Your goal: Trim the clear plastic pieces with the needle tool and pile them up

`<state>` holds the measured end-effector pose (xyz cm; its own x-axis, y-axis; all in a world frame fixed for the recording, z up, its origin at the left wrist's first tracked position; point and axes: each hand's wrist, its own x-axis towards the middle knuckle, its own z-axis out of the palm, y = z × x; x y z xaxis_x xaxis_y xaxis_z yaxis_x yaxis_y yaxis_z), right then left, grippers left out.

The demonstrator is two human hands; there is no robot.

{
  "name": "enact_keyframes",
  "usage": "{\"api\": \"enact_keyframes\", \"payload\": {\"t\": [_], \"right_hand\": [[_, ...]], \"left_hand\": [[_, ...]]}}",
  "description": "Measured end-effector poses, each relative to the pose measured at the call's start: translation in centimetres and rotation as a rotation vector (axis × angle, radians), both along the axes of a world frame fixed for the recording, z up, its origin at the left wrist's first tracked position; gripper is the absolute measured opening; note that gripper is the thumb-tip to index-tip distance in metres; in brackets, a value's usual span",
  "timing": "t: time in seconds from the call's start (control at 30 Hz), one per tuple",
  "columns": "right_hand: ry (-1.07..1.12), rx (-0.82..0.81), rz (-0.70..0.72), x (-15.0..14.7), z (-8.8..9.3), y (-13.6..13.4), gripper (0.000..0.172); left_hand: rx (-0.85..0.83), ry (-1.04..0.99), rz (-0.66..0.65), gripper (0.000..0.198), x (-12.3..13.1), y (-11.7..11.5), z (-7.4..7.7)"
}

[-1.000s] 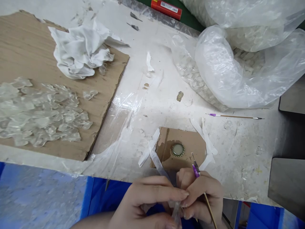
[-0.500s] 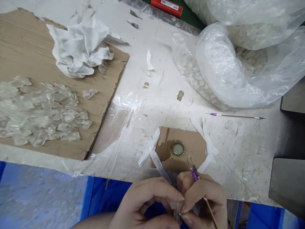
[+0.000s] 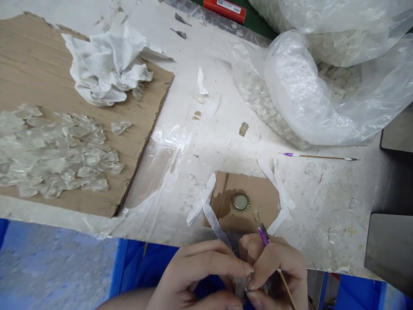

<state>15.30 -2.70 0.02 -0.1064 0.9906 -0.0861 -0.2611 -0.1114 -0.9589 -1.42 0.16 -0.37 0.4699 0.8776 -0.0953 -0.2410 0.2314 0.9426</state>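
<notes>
My left hand (image 3: 196, 275) and my right hand (image 3: 277, 271) meet at the table's near edge, with a small clear shard (image 3: 240, 288) pinched between their fingers and mostly hidden. My right hand also grips a thin wooden tool with a purple collar (image 3: 263, 237), its fine metal tip pointing up and away from me. Just beyond my fingers, a crown bottle cap (image 3: 241, 202) with a pale centre lies on a small cardboard square (image 3: 263, 202). White tape strips (image 3: 206, 206) edge the square.
A large cardboard sheet (image 3: 142, 129) at left carries a pile of clear shards (image 3: 54, 155) and a crumpled white cloth (image 3: 106, 69). A plastic bag of shards (image 3: 306, 86) lies at the back right. A similar tool (image 3: 319, 157) rests on the white-stained table (image 3: 322, 206).
My hands have closed slightly around the clear shard, so less of it shows. The purple-collared tool has stayed in my right hand. The whole view has shifted only slightly.
</notes>
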Motion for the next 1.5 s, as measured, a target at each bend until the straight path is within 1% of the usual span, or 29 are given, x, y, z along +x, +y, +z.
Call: {"api": "enact_keyframes", "payload": {"t": [0.17,0.33,0.43,0.6,0.8,0.87,1.03,1.2,1.4,1.5], "right_hand": [[-0.018,0.007,0.007,0.0,-0.1,-0.1,0.012],[-0.063,0.114,-0.009,0.1,-0.4,0.1,0.017],[-0.105,0.152,-0.015,0.2,-0.5,0.3,0.018],[-0.184,0.259,0.021,0.6,-0.3,0.1,0.010],[-0.230,0.289,0.028,0.9,-0.2,-0.1,0.006],[-0.241,0.312,0.033,1.0,-0.4,-0.2,0.007],[-0.314,0.307,0.001,1.3,-0.7,-1.3,0.013],[-0.375,0.262,-0.013,1.5,-0.4,-1.8,0.010],[-0.285,0.268,0.025,0.9,-0.1,-0.6,0.005],[-0.221,0.240,0.009,0.7,0.0,0.0,0.009]], "left_hand": [[0.030,0.019,-0.015,0.026,-0.1,-0.2,0.1],[0.121,0.036,-0.042,0.024,-0.3,-0.2,-0.2],[0.174,0.024,-0.049,0.024,-0.4,-0.2,-0.4],[0.230,0.001,-0.031,0.023,0.0,-0.3,-0.5],[0.277,0.012,-0.015,0.021,0.1,-0.3,-0.4],[0.287,0.019,-0.005,0.019,0.1,-0.2,-0.4],[0.304,0.015,-0.027,0.014,0.1,0.1,-0.4],[0.329,0.030,-0.019,0.013,0.2,0.2,-0.4],[0.381,0.051,0.032,0.017,0.3,0.0,-0.5],[0.382,0.072,0.023,0.021,0.0,-0.1,-0.5]]}}
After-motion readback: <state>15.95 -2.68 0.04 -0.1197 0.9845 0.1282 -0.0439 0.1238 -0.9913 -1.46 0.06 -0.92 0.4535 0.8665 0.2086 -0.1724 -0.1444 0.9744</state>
